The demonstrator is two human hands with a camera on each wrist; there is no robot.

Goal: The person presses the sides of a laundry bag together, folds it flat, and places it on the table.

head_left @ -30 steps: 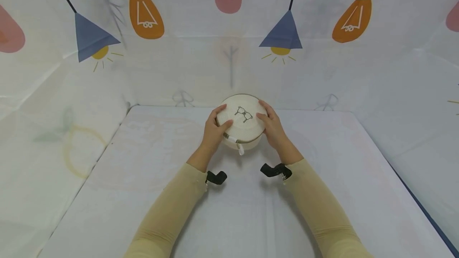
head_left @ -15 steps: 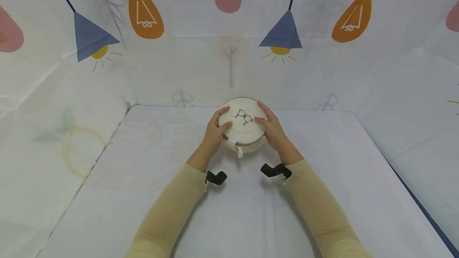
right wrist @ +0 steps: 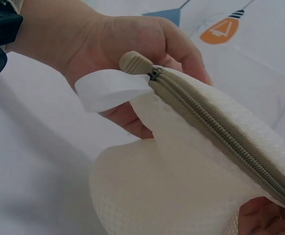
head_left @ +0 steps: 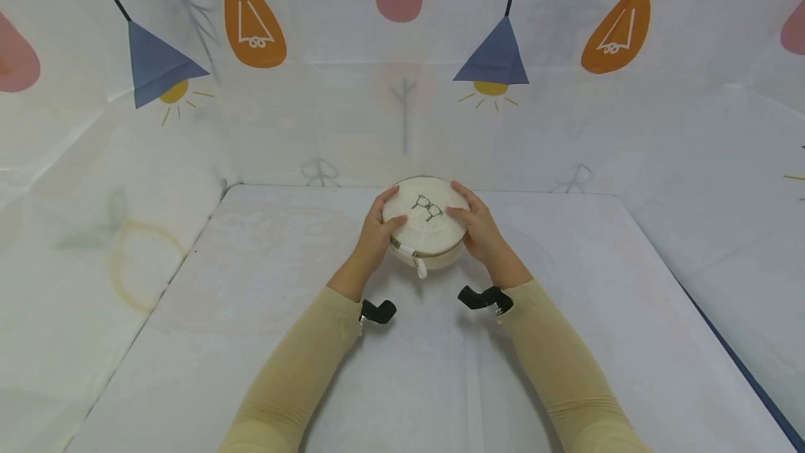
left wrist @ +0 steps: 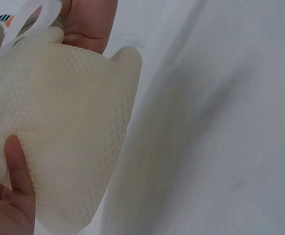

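A round cream mesh laundry bag [head_left: 430, 231] is held up at the far part of the table, its embroidered top tilted towards me. My left hand [head_left: 374, 231] grips its left side, thumb on top. On the opposite side my right hand [head_left: 483, 231] holds the rim, with its thumb over the top. A closed-looking zipper [right wrist: 225, 139] runs round the edge, ending at a beige zipper pull [right wrist: 135, 62] beside a white loop tag [right wrist: 110, 90]. In the left wrist view the soft mesh underside [left wrist: 74, 122] is creased. Fingers beneath the bag are partly hidden.
The white-covered table [head_left: 402, 383] extends round both arms. A printed white cloth wall [head_left: 352, 117] rises just behind its far edge. Black wrist-camera mounts [head_left: 379, 312] stick out inward from both sleeves.
The bag has dropped slightly and shifted a little towards me, with its top tilting slightly. Both hands keep their hold and have barely moved.
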